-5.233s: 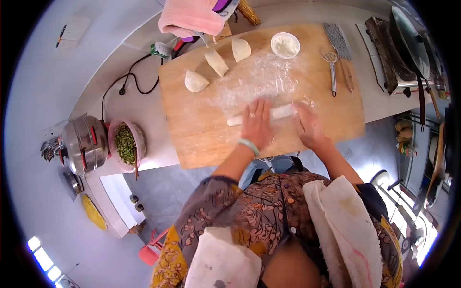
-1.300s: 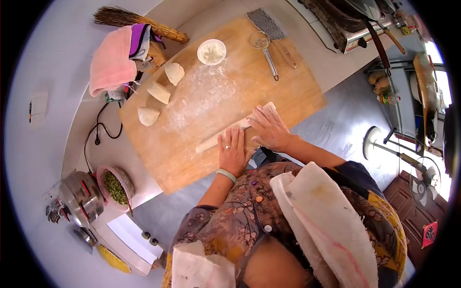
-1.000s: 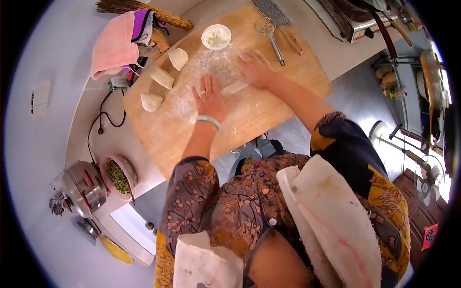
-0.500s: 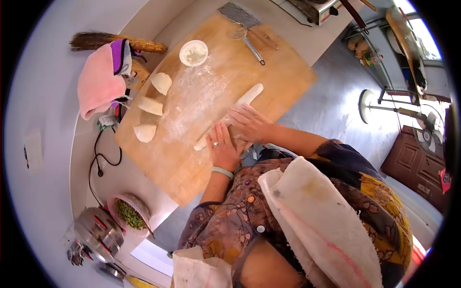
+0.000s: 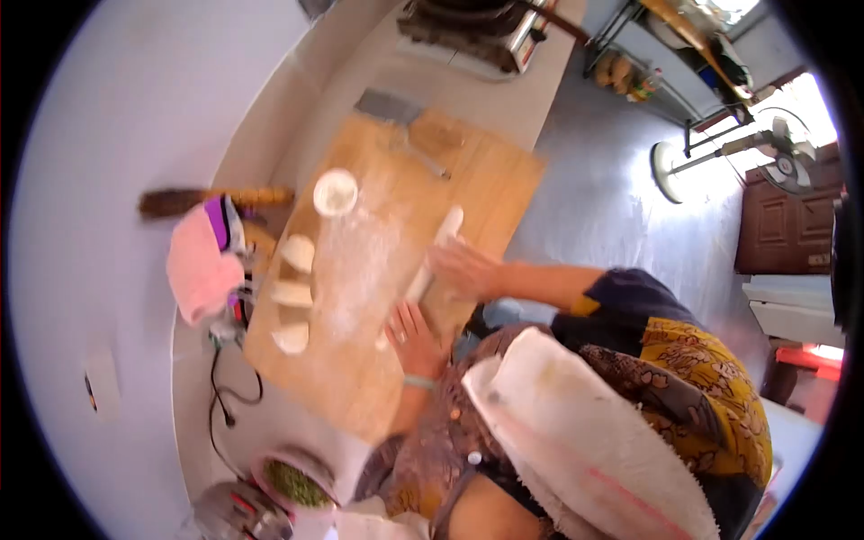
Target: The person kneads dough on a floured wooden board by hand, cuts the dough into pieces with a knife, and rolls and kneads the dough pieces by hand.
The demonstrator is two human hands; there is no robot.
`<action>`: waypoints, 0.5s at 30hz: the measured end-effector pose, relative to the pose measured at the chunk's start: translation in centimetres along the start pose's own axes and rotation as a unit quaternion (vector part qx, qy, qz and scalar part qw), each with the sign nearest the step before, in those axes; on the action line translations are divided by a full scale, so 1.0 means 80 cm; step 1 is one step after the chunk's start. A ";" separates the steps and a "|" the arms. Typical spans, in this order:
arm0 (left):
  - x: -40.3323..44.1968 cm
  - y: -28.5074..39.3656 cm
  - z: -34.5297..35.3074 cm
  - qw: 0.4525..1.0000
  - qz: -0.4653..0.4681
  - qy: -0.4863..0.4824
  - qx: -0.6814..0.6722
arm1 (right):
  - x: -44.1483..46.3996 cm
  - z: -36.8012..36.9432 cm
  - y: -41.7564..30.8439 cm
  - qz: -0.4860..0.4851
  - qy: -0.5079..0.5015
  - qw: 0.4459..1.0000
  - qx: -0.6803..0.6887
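Observation:
A long pale dough roll (image 5: 420, 283) lies slantwise on the floured wooden board (image 5: 360, 387). My left hand (image 5: 418, 343), with a ring and a bracelet, rests flat on its lower end, fingers spread. Over the upper part lies my right hand (image 5: 466, 269), blurred, fingers stretched out. The roll shows between the hands and past the right one. Three dough pieces, one of them the middle piece (image 5: 292, 293), stand in a row along the board's left side. Above them is a white bowl (image 5: 336, 193) of flour.
A scraper (image 5: 388, 105) and a metal-handled tool (image 5: 426, 160) lie at the board's far end. The stove (image 5: 468, 36) stands beyond. To the left are a brush (image 5: 216, 200) and a pink cloth (image 5: 200, 265); a bowl of chopped greens (image 5: 295, 481) is at lower left.
The view has turned and shifted, so the board sits lower and more upright in the picture. My hands have moved farther apart along the roll, which stays under them.

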State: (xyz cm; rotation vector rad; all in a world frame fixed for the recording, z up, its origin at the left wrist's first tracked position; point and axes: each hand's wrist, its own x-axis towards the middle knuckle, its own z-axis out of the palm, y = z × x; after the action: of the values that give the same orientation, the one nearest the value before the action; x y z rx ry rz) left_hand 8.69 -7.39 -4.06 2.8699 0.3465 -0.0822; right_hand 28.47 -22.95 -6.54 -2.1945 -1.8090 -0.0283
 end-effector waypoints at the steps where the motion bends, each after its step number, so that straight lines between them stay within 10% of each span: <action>1: -0.012 -0.001 0.007 1.000 -0.007 -0.016 -0.010 | 0.004 -0.030 -0.007 0.031 -0.073 0.996 0.028; 15: 0.051 -0.056 -0.029 0.996 -0.080 -0.049 0.006 | 0.084 -0.011 0.056 0.109 -0.008 0.994 -0.020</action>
State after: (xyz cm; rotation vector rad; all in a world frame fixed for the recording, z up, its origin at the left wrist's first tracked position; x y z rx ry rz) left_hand 11.66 -1.69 -3.21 2.8313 0.5575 -0.2533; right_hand 34.30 -17.49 -5.32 -2.4142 -1.5803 -0.0007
